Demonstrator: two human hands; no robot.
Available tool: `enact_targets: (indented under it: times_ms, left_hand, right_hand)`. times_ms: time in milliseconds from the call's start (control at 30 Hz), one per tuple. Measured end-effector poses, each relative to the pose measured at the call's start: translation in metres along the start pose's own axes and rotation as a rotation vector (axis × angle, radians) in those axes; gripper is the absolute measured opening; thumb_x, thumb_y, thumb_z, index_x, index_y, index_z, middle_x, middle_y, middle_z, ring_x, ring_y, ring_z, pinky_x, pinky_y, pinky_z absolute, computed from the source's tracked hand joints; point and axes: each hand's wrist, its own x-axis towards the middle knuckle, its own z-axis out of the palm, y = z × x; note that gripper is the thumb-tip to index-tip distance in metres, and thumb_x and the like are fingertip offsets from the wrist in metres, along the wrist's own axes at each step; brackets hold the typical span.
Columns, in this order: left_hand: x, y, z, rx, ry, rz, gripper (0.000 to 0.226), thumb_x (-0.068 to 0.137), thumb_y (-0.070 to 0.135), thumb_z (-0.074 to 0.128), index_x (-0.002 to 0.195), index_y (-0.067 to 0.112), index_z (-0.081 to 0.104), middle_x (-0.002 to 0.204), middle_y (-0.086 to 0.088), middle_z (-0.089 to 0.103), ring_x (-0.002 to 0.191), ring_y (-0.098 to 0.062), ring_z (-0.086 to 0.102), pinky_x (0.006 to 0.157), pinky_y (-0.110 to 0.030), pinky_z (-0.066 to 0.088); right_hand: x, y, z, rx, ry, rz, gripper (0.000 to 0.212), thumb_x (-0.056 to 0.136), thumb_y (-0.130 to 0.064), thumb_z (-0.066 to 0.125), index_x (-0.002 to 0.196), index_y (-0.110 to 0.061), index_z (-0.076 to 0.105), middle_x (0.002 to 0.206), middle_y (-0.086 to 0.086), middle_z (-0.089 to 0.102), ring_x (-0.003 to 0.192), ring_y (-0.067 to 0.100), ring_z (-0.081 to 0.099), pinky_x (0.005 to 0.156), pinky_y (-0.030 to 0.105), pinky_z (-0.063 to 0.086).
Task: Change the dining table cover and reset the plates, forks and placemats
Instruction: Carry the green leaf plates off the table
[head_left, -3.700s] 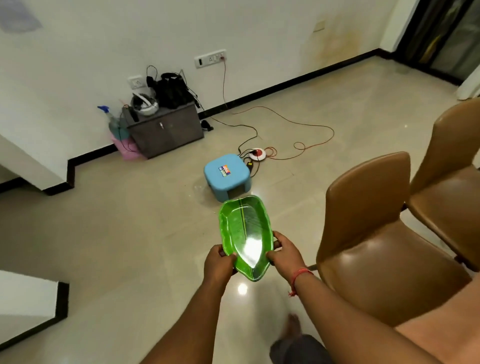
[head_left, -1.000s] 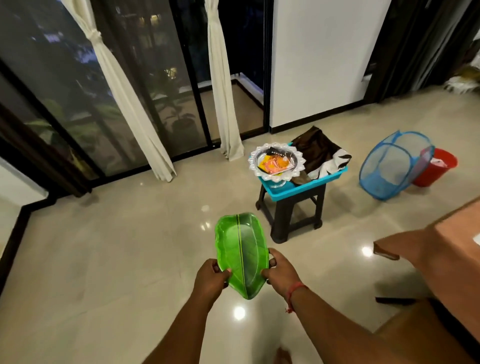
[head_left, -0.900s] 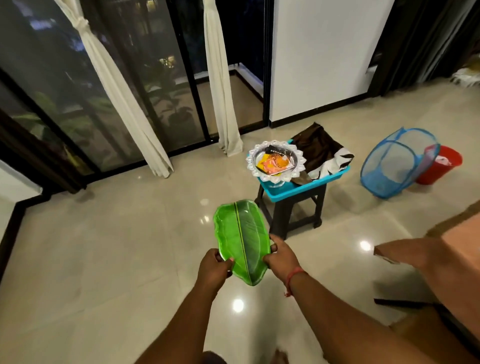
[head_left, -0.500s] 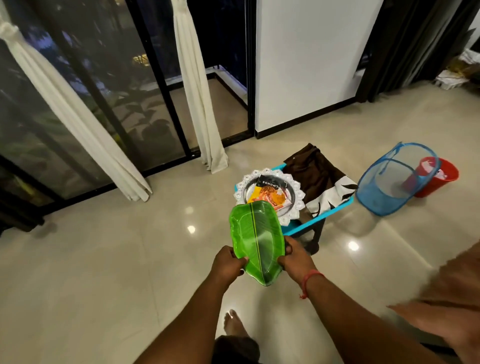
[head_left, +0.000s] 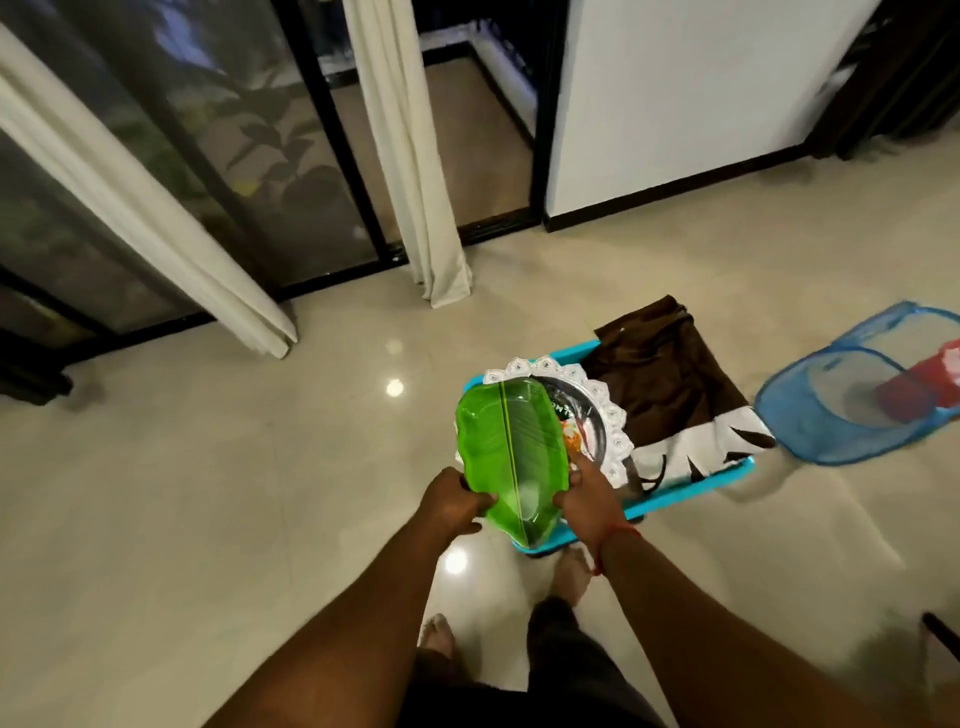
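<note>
**Ana:** Head view, looking down: both hands on the green leaf-shaped plate (head_left: 511, 457). Left hand (head_left: 453, 501) curls its grip round the near left edge, right hand (head_left: 589, 498) clamps the right edge, red thread at the wrist.

**Ben:** Where's the plate?

**Ana:** In the air, right over the turquoise tray (head_left: 691, 486), covering part of the silver platter (head_left: 597, 421) with the white scalloped rim.

**Ben:** What's in the containers?

**Ana:** Platter holds something orange, mostly hidden. Beside it in the tray, folded brown cloth (head_left: 662, 374) with a white patterned band. Further right, a blue mesh hamper (head_left: 831, 410) lies tipped on the floor, a red bucket (head_left: 919, 387) seen through it.
</note>
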Motion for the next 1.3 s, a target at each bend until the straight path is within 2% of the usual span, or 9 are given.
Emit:
enact_targets:
  times_ms: [100,300,567,767,867,933,1034,1200,1300]
  left_hand:
    - [0.014,0.011,0.011,-0.049,0.049,-0.059,0.019,0.087,0.007,0.072,0.090,0.011,0.055,0.093,-0.011,0.063,0.076,-0.019,0.062,0.061,-0.032,0.055]
    - [0.041,0.022,0.040,-0.153,0.119,-0.152,0.030,0.088,-0.001,0.063,0.118,-0.003,0.056,0.116,-0.021,0.064,0.081,-0.024,0.066,0.048,-0.028,0.056]
    - [0.055,0.022,0.052,-0.165,0.176,-0.234,0.018,0.086,0.002,0.059,0.104,0.000,0.064,0.102,-0.021,0.068,0.074,-0.022,0.068,0.048,-0.025,0.055]
    - [0.067,0.018,0.055,-0.117,0.158,-0.252,0.039,0.065,0.022,0.059,0.099,0.005,0.062,0.094,-0.020,0.067,0.078,-0.030,0.066,0.078,-0.052,0.060]
    - [0.060,0.024,0.057,-0.082,0.145,-0.274,0.045,0.066,0.028,0.057,0.107,0.008,0.060,0.103,-0.017,0.067,0.094,-0.033,0.068,0.084,-0.052,0.059]
    - [0.063,0.032,0.059,-0.055,0.129,-0.296,0.035,0.077,0.023,0.059,0.109,0.008,0.060,0.105,-0.017,0.066,0.099,-0.034,0.067,0.085,-0.052,0.058]
    - [0.064,0.035,0.061,-0.054,0.155,-0.310,0.017,0.085,0.016,0.057,0.101,0.012,0.058,0.105,-0.018,0.065,0.100,-0.034,0.066,0.085,-0.053,0.058]
    - [0.069,0.031,0.058,0.033,0.174,-0.321,0.026,0.072,0.023,0.056,0.092,0.007,0.062,0.086,-0.013,0.063,0.091,-0.035,0.068,0.080,-0.052,0.060]
    - [0.073,0.032,0.051,0.173,0.187,-0.288,0.020,0.069,0.026,0.056,0.074,0.008,0.056,0.071,-0.009,0.059,0.081,-0.033,0.067,0.061,-0.036,0.055]
  right_hand:
    - [0.035,-0.003,-0.006,-0.023,-0.067,0.045,0.069,0.073,0.010,0.054,0.122,-0.038,0.058,0.111,0.002,0.070,0.105,0.026,0.065,0.099,0.046,0.051]
    - [0.086,0.007,-0.016,-0.091,-0.128,0.116,0.070,0.072,0.012,0.045,0.126,-0.031,0.060,0.106,0.000,0.072,0.098,0.026,0.068,0.092,0.041,0.055]
    - [0.117,0.025,-0.016,-0.160,-0.205,0.131,0.080,0.069,0.009,0.041,0.129,-0.043,0.055,0.102,-0.006,0.073,0.094,0.020,0.069,0.088,0.042,0.058]
    - [0.116,0.020,-0.018,-0.238,-0.137,0.155,0.067,0.078,0.009,0.043,0.128,-0.033,0.058,0.106,0.005,0.071,0.096,0.029,0.065,0.090,0.041,0.055]
    - [0.109,0.021,-0.014,-0.253,-0.137,0.168,0.057,0.081,0.002,0.046,0.123,-0.035,0.058,0.104,0.005,0.071,0.092,0.030,0.066,0.086,0.044,0.056]
    - [0.111,0.023,-0.014,-0.248,-0.116,0.197,0.053,0.082,-0.003,0.048,0.120,-0.040,0.056,0.100,0.004,0.071,0.088,0.030,0.067,0.083,0.047,0.057]
    - [0.112,0.019,-0.012,-0.276,-0.110,0.203,0.053,0.079,-0.002,0.045,0.118,-0.037,0.057,0.102,0.006,0.069,0.088,0.031,0.066,0.083,0.046,0.057]
    - [0.114,0.014,-0.008,-0.411,-0.045,0.168,0.054,0.078,-0.003,0.046,0.127,-0.022,0.058,0.116,0.015,0.056,0.092,0.038,0.062,0.086,0.043,0.054]
    - [0.113,0.008,-0.008,-0.441,-0.018,0.158,0.051,0.078,-0.001,0.048,0.127,-0.014,0.057,0.125,0.015,0.046,0.094,0.042,0.062,0.088,0.045,0.053]
